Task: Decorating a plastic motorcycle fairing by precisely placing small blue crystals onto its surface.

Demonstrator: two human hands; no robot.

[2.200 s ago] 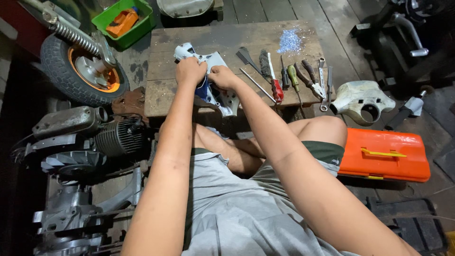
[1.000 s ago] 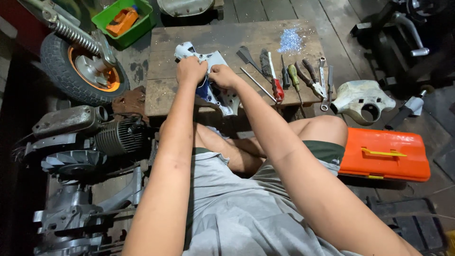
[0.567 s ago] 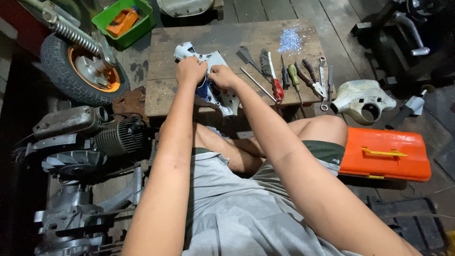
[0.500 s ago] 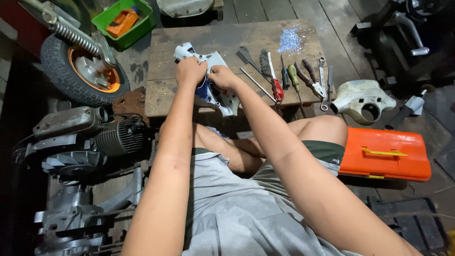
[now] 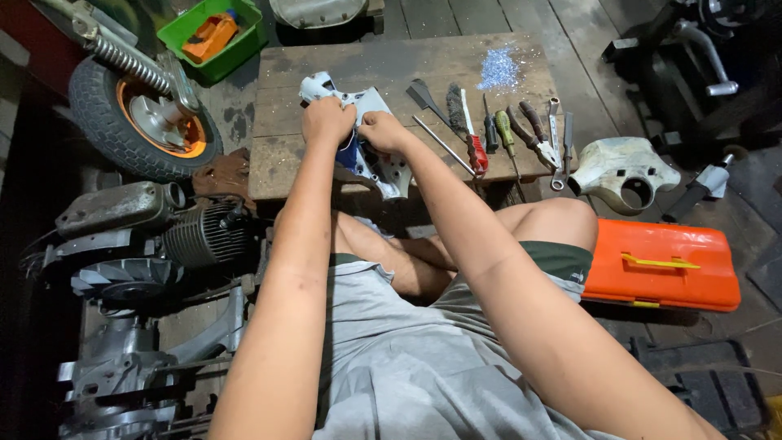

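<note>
Sitting cross-legged on the floor here, grey shirt and green shorts nearest the camera, with a finned engine (image 5: 199,236) off to the left and an orange toolbox (image 5: 664,265) on the right. Both arms reach out to the low wooden table (image 5: 277,155). The left hand (image 5: 327,121) is curled in a fist over the top of a pale blue-grey housing part (image 5: 383,155), and the right hand (image 5: 383,132) is closed on it just beside, fingers pinching at something small I can't make out. Looks like mid-fiddle with a fitting or wire inside that part. Next bit probably needs a steady grip and maybe the red-handled screwdriver (image 5: 472,138) lying just right of it. Further back there's a green bin (image 5: 213,37) and a wheel (image 5: 138,118).
</note>
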